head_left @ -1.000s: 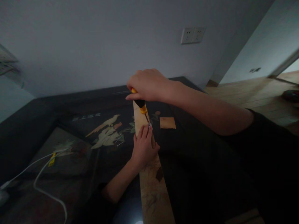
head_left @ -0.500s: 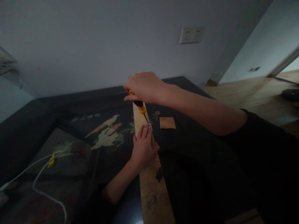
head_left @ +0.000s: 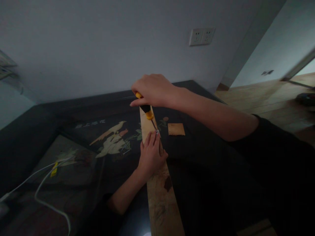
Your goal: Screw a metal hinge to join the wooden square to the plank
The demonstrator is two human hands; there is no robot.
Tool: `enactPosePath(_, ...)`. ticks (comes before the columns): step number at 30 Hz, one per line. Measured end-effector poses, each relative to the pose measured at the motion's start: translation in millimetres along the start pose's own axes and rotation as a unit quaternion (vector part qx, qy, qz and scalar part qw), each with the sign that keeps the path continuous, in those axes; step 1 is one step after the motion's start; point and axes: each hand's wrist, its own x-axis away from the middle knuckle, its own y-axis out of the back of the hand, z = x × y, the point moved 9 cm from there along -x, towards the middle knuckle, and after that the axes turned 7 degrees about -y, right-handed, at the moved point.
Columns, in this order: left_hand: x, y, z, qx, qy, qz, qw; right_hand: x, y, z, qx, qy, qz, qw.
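Note:
A long wooden plank [head_left: 159, 200] runs away from me across the dark table. My left hand [head_left: 151, 156] is on top of it, gripping it with the thumb at the right edge and the fingertips beside a small metal fitting [head_left: 157, 132]. In my right hand [head_left: 154, 90] is a screwdriver [head_left: 149, 114] with a yellow-and-black handle. It leans, with the shaft pointing down and its tip at the small metal fitting. The tip's exact contact is too small to make out. My right fingers wrap the handle's top, partly hiding it.
A small wooden square [head_left: 176, 129] lies right of the plank. Several thin metal pieces [head_left: 126, 149], apparently screws, lie to its left on the table's bird picture. A white cable [head_left: 46, 203] with a yellow tag [head_left: 54, 169] is at left. The wall behind carries sockets [head_left: 201, 36].
My right hand has turned slightly at the screwdriver's handle, and its fingers sit a little differently. The left hand and the plank look the same.

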Motion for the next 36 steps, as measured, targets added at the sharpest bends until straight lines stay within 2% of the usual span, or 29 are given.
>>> enactPosePath(3, 0, -0.2, 0, 0.003, 0.0, -0.003, 1.0, 0, -2, 0, -0.008, -0.005, 0.007, 1.0)
enactPosePath(9, 0, -1.4, 1, -0.006, -0.001, -0.002, 1.0, 2, 3, 6, -0.072, 0.068, 0.066, 0.993)
enactPosePath(19, 0, 1.0, 0, -0.002, 0.0, -0.008, 1.0, 1, -2, 4, -0.017, 0.026, -0.008, 0.999)
enactPosePath(25, 1, 1.0, 0, 0.014, -0.01, -0.019, 1.0, 4, -6, 5, -0.104, 0.073, 0.068, 0.99)
enactPosePath(29, 1, 2.7, 0, 0.025, -0.005, -0.028, 0.999, 2, -6, 3, -0.113, 0.069, 0.044, 0.99)
enactPosePath(36, 0, 4.2, 0, 0.031, -0.011, -0.039, 0.999, 0, -10, -1, -0.081, 0.01, -0.001, 0.997)
